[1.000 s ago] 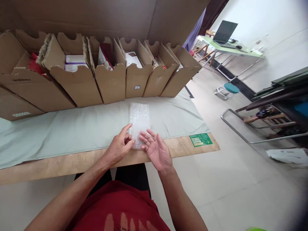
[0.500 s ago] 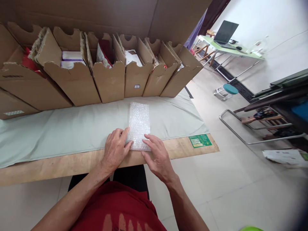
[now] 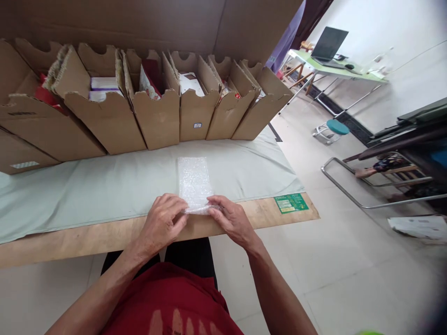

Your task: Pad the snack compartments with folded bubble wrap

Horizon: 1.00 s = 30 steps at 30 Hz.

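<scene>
A rectangular piece of clear bubble wrap lies on the pale green cloth, its near end over the bare wooden edge. That near edge looks slightly raised and folded. My left hand grips its near left corner between thumb and fingers. At the near right corner, my right hand pinches the wrap with thumb below and fingers on top. Whether anything lies inside the wrap I cannot tell.
Cardboard file boxes holding papers and packets line the back of the wooden board. A green label is on its right end. Beyond stand a folding table with a laptop, a stool and a metal-framed chair.
The bubble wrap has shifted left and a little nearer to me. Both hands have closed on its near corners, and the near edge has come up into a fold.
</scene>
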Tool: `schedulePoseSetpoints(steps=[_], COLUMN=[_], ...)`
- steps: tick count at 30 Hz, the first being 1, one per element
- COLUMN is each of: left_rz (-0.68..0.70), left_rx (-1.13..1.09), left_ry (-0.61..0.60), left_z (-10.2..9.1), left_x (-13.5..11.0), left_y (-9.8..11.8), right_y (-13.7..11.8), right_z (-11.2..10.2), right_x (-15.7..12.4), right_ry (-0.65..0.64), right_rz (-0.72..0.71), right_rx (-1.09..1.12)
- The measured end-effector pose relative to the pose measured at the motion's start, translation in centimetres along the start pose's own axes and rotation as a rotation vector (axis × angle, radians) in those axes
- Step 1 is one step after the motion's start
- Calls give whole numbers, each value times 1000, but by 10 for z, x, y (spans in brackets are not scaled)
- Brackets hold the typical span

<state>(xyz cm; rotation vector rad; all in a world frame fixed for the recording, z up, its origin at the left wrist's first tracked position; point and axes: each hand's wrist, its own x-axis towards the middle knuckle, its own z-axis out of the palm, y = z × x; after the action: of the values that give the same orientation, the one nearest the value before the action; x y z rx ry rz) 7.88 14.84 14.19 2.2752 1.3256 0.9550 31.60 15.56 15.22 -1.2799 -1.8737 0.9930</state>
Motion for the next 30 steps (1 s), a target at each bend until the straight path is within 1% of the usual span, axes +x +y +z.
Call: schedulePoseSetpoints(steps=[2,3,4,6,8,9,10,11,13,15,16,17,19,21,23,25,26,28,29,30], left_rz=[-117,-176,-233,-330,-396,-420,-439,-453,-462,-440,-413,-372,-252,-115,-49,-87,-133,-239,-291,-335], left_rx=[-42,-61,-78,-96,-101,-98,-92,-79,-20,58,89,114,132,116,65,6,-15,-28,-23,-12], left_ry=[-12,-16,-14,9,34,40,43,44,58,78,89,102,118,103,64,36,32,30,30,32], left_z=[1,2,3,5,7,8,9,10,13,15,15,15,12,6,0,-4,-4,-3,-2,0], left_x=[3,5,6,8,10,12,13,14,16,16,15,14,9,3,1,3,7,16,22,28], left_y=[-2,-2,-3,-3,-3,-3,-4,-4,-5,-6,-6,-5,-3,-1,0,-1,-3,-7,-10,-12], right_y=[6,9,12,15,13,11,9,8,7,9,11,12,14,13,10,8,7,8,8,9], right_z=[2,5,8,12,15,15,15,15,16,17,18,18,16,11,7,5,5,8,9,11], right_x=[4,7,8,11,10,8,7,5,4,7,10,14,21,25,27,26,25,23,22,21], right_ry=[19,47,91,232,404,463,479,445,261,75,21,-6,-16,-31,-68,-79,-39,115,195,248], right_rz=[46,59,67,46,-53,-124,-202,-278,-380,-398,-383,-360,-318,-274,-196,-111,-87,-104,-139,-185], right_rx=[114,151,170,136,12,-68,-147,-221,-347,-442,-470,-480,-444,-355,-254,-183,-176,-228,-281,-342])
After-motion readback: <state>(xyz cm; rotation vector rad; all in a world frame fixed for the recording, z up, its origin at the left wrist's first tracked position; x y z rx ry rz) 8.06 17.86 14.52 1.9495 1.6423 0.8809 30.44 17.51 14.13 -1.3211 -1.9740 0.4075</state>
